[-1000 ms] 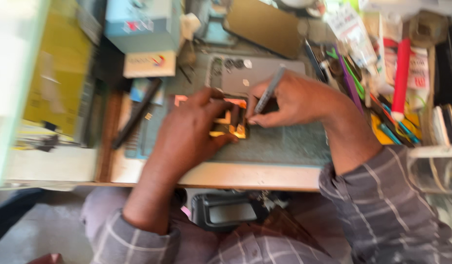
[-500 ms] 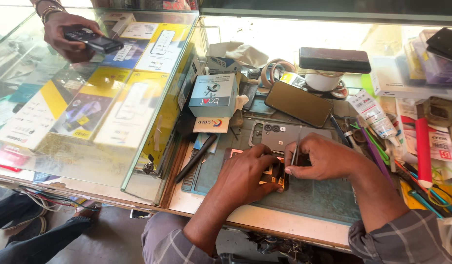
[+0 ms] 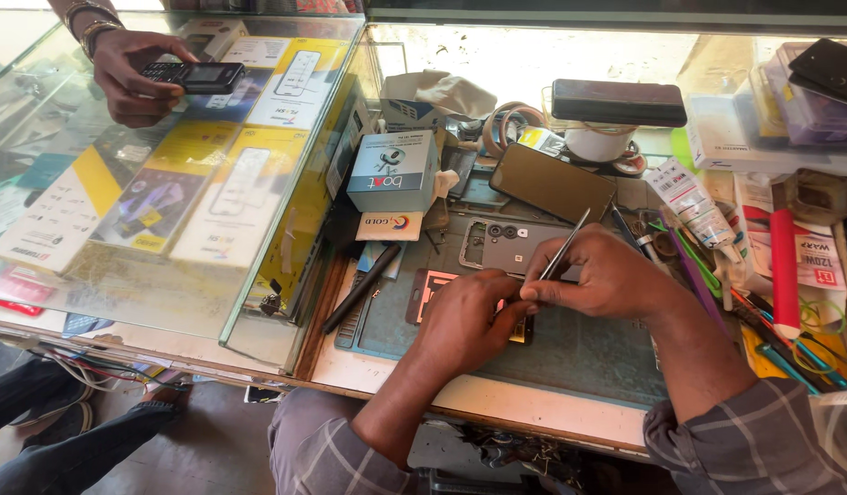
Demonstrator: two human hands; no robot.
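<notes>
Fingers of right hand (image 3: 607,275) pinch tweezers (image 3: 564,246); left hand (image 3: 465,321) hides the opened phone (image 3: 433,289).

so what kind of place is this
Most likely a phone repair stall: an opened phone on the work mat, tweezers in the right hand, boxed phones under a glass counter.

Phone back cover (image 3: 513,246) on mat (image 3: 588,353), behind both hands.
</notes>
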